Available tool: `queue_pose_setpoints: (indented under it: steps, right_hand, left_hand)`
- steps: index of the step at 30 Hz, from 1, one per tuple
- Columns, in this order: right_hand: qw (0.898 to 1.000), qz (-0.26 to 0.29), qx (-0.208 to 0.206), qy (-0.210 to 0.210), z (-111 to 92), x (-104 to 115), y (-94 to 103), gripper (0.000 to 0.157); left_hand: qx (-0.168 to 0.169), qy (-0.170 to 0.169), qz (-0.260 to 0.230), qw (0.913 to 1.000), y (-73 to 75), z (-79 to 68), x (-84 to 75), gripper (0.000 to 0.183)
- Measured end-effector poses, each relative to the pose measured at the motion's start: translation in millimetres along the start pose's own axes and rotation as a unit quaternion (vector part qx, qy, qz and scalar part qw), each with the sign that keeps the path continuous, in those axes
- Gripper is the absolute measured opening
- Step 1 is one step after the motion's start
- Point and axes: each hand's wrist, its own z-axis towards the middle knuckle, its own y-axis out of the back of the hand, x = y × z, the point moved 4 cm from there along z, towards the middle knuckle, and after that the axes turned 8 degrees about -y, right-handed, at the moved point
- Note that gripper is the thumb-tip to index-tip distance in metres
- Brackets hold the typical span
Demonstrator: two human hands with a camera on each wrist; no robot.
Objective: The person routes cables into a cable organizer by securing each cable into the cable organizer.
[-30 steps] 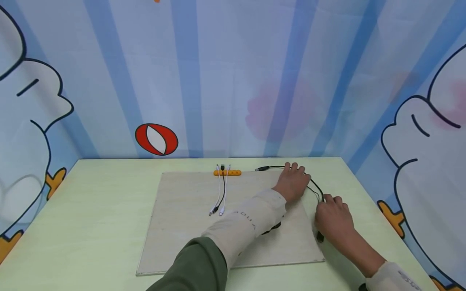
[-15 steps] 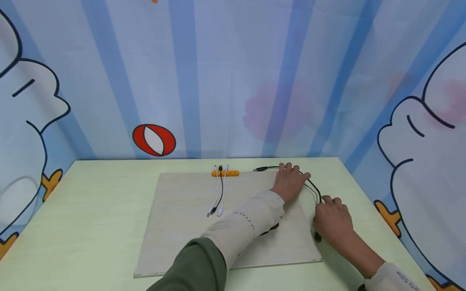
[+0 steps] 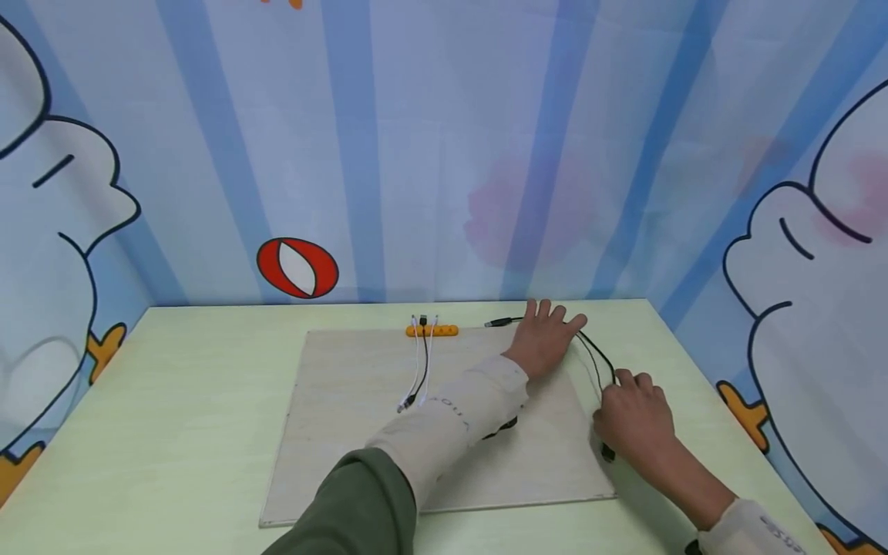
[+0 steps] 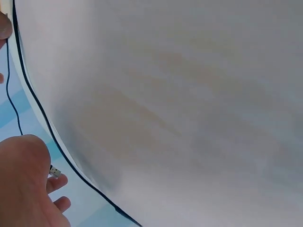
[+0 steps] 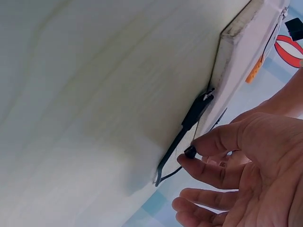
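My left hand (image 3: 544,343) is over the board's back right corner. In the left wrist view it holds a thin black USB cable (image 4: 14,111), whose metal plug (image 4: 55,171) shows beside the fingers. My right hand (image 3: 634,412) is by the board's right edge. In the right wrist view its thumb and forefinger pinch the small black end (image 5: 190,152) of a cable. A thicker black cable (image 3: 598,351) passes under the left hand; one plug (image 3: 498,322) lies behind the board, the other (image 5: 196,111) beside its right edge.
The pale flat board (image 3: 333,462) lies on the light table (image 3: 173,432). At its back edge an orange cable holder (image 3: 447,331) carries two white cables (image 3: 418,362) and a short black one (image 3: 425,354). Another black item (image 3: 502,428) is partly hidden by the left sleeve.
My left hand has shifted slightly left, with its fingers a little more raised, and the thin cable is straighter between the hands. The right hand stays nearly in place.
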Motion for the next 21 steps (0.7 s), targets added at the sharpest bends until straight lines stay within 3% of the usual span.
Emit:
queue_pose_setpoints:
  steps: [7, 15, 21]
  right_hand:
    - [0.999, -0.019, -0.027, 0.016, -1, 10, 4.2, 0.022]
    - [0.997, -0.035, -0.048, 0.045, 1, 33, 11.4, 0.014]
    - [0.996, -0.040, -0.059, 0.062, 0, 47, 9.0, 0.014]
  left_hand:
    - [-0.022, -0.005, 0.018, 0.9996, 0.9, -14.1, 22.8, 0.037]
    - [-0.009, -0.032, 0.028, 0.9991, 13.2, -35.2, 52.0, 0.035]
    - [-0.008, -0.056, 0.021, 0.9982, 16.7, -46.8, 65.4, 0.030]
